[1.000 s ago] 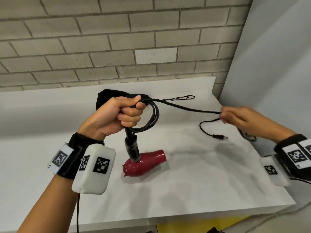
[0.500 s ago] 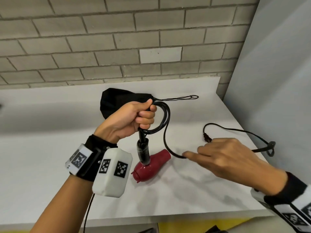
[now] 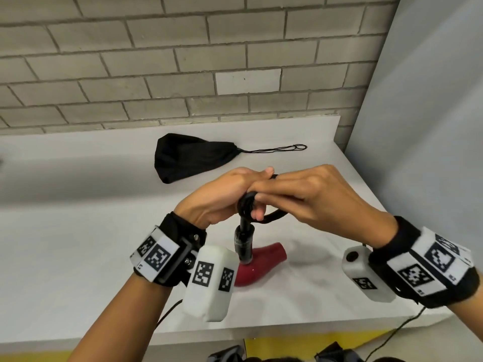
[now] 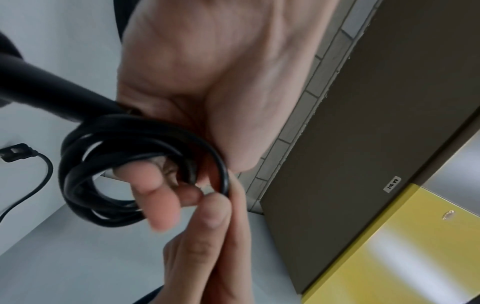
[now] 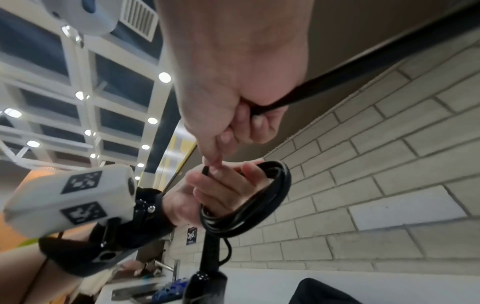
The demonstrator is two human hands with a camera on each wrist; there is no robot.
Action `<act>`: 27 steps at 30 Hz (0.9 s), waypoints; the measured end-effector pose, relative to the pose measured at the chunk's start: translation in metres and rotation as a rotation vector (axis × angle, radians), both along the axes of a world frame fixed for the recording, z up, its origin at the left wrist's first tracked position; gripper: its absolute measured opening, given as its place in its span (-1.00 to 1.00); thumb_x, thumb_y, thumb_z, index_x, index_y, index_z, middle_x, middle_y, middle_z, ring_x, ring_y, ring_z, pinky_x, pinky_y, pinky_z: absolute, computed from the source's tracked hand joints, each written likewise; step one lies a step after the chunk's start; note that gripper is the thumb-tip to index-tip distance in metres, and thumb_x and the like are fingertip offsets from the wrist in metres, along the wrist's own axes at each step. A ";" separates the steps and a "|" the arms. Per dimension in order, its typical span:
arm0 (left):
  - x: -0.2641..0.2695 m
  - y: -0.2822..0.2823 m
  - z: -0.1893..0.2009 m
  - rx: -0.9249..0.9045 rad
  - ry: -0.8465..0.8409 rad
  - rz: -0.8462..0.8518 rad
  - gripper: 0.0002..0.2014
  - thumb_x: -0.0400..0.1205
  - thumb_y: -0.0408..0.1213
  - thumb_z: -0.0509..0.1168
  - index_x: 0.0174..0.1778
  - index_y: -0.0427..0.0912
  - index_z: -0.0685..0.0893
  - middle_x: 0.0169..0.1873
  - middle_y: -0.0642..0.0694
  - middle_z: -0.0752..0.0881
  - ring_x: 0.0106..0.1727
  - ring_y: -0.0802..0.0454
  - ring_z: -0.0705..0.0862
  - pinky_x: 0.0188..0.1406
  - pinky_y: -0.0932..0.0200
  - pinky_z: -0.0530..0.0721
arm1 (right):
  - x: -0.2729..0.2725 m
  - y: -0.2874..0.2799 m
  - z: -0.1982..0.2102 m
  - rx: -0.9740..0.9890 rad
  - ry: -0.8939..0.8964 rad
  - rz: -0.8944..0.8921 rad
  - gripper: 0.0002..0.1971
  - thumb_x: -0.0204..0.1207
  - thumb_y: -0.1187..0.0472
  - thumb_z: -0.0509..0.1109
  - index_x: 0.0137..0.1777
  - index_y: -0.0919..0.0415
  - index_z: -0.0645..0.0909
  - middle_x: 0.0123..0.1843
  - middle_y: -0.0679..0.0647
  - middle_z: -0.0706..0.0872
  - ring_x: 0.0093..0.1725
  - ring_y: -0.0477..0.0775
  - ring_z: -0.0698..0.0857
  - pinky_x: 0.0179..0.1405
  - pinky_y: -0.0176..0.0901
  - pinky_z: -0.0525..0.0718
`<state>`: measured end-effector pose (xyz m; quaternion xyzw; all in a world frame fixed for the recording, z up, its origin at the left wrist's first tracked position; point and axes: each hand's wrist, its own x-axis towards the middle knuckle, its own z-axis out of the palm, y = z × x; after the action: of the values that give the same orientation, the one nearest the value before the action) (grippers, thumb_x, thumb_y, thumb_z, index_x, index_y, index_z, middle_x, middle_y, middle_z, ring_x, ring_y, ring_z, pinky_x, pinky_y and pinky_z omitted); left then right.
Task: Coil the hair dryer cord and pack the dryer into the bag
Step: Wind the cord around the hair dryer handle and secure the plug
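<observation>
Hair dryer cord (image 4: 145,174) is wound into several loops, held above the worktop (image 3: 78,257) near its front edge. Left hand (image 3: 222,197) has fingers curled through the coil, gripping it. Right hand (image 3: 308,197) pinches the outer strand against the coil with thumb and forefinger; its other fingers (image 5: 262,125) curl round the cord's free run. Plug (image 4: 15,153) lies on the worktop. Red hair dryer (image 3: 258,265) hangs nozzle-down off the cord, body touching the worktop below the hands. Black drawstring bag (image 3: 190,158) lies flat toward the back edge, well apart from the dryer, drawstring (image 3: 277,149) trailing right.
</observation>
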<state>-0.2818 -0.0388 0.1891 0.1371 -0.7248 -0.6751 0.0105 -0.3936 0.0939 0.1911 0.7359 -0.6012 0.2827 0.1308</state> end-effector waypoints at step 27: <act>0.050 -0.035 -0.001 0.098 -0.075 -0.095 -0.69 0.64 -0.07 0.11 -0.31 -0.19 0.51 -0.65 0.14 0.19 -0.66 0.25 0.10 -0.68 0.37 0.03 | -0.204 0.092 -0.034 0.136 0.345 -0.757 -0.63 0.63 0.00 0.20 -0.24 0.31 0.44 -0.38 0.28 0.58 -0.38 0.34 0.58 -0.49 -0.04 0.42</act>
<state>-0.2320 -0.0737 0.1878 0.1280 -0.6965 -0.7039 -0.0553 -0.5977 0.1855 0.1569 0.5066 -0.8157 0.0468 0.2753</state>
